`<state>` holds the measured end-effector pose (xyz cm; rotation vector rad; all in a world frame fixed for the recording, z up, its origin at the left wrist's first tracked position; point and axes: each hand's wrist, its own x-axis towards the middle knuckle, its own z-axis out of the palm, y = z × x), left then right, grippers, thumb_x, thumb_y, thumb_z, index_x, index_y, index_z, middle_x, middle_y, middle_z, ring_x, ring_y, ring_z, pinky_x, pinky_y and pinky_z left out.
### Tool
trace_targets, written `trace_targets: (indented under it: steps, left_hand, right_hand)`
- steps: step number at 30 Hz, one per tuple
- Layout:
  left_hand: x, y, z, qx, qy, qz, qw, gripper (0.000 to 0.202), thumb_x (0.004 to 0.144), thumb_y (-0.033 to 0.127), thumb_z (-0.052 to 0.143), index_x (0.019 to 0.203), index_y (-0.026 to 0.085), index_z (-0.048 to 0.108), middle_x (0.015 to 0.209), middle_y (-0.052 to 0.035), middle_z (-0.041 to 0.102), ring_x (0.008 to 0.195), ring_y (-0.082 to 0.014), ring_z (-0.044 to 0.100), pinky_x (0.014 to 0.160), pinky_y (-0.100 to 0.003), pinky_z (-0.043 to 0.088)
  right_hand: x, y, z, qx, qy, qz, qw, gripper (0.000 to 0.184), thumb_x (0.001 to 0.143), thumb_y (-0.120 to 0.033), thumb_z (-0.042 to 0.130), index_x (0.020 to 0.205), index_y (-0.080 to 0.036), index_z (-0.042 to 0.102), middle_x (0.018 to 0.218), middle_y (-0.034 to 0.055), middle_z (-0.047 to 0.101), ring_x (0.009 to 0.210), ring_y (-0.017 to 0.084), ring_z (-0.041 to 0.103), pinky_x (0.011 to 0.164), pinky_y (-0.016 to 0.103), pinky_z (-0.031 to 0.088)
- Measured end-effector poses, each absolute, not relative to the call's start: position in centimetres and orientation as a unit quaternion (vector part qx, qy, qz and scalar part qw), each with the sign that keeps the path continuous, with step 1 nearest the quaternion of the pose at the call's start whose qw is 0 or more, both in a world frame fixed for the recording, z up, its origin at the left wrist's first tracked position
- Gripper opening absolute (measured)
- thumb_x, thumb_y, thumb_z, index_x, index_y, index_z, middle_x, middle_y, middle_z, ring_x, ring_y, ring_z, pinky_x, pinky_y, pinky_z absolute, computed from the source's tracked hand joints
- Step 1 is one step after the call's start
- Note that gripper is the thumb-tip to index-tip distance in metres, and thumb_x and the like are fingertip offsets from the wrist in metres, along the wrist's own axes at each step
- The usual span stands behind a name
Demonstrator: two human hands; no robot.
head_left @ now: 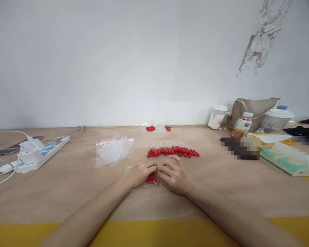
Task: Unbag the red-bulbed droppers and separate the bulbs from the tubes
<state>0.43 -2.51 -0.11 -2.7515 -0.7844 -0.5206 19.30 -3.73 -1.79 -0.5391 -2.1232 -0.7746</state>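
Note:
In the head view, my left hand [142, 171] has its fingers bent over a small clear plastic bag [156, 182] on the table. Red pieces [150, 178] show through the film; their exact shape is partly covered by my fingers. My right hand [175, 177] is at the bag's right edge, with thumb and fingers curled together there and one finger raised. Just beyond both hands lies a row of sticks with red tips [172, 150], the red ends towards me. Left of them lie several flat clear plastic bags [114, 150].
Bags with small red pieces [150, 128] lie by the wall. On the left are a white power strip [43, 154] with cables and a phone [12, 147]. On the right stand a paper cup [217, 117], a bottle [242, 125], a plastic cup [276, 121] and a tissue pack [289, 159].

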Motion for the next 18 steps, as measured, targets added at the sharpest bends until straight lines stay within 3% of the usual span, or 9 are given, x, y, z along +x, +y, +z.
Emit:
trace_targets:
  steps: [4,10,18]
  left_hand:
    - [0.5,-2.8,0.3,-0.941,-0.268,-0.177,0.106,0.016,0.086,0.010,0.038,0.083,0.014,0.053,0.090,-0.0030,0.057,0.081,-0.0120,0.052,0.072,-0.022,0.041]
    - [0.6,-3.2,0.8,-0.943,-0.269,-0.157,0.117,0.017,0.086,0.010,0.036,0.084,0.013,0.053,0.091,-0.0039,0.057,0.083,-0.0129,0.053,0.075,-0.024,0.042]
    - [0.8,-2.4,1.0,-0.955,-0.206,-0.150,0.153,0.018,0.087,0.013,0.036,0.091,0.014,0.054,0.096,-0.0059,0.057,0.098,-0.0153,0.052,0.083,-0.030,0.044]
  right_hand:
    - [19.4,-3.7,-1.8,-0.200,-0.833,-0.326,0.399,0.019,0.079,-0.009,0.047,0.067,-0.019,0.058,0.065,-0.0046,0.058,0.072,0.009,0.049,0.095,0.041,0.025]
    - [19.3,-3.5,-1.7,-0.198,-0.827,-0.376,0.369,0.018,0.078,-0.009,0.048,0.067,-0.017,0.059,0.074,-0.0017,0.060,0.077,0.012,0.048,0.095,0.044,0.026]
    - [19.2,-3.3,-1.7,-0.183,-0.846,-0.359,0.348,0.021,0.080,-0.009,0.046,0.063,-0.016,0.056,0.063,-0.0027,0.053,0.075,0.012,0.047,0.094,0.044,0.025]
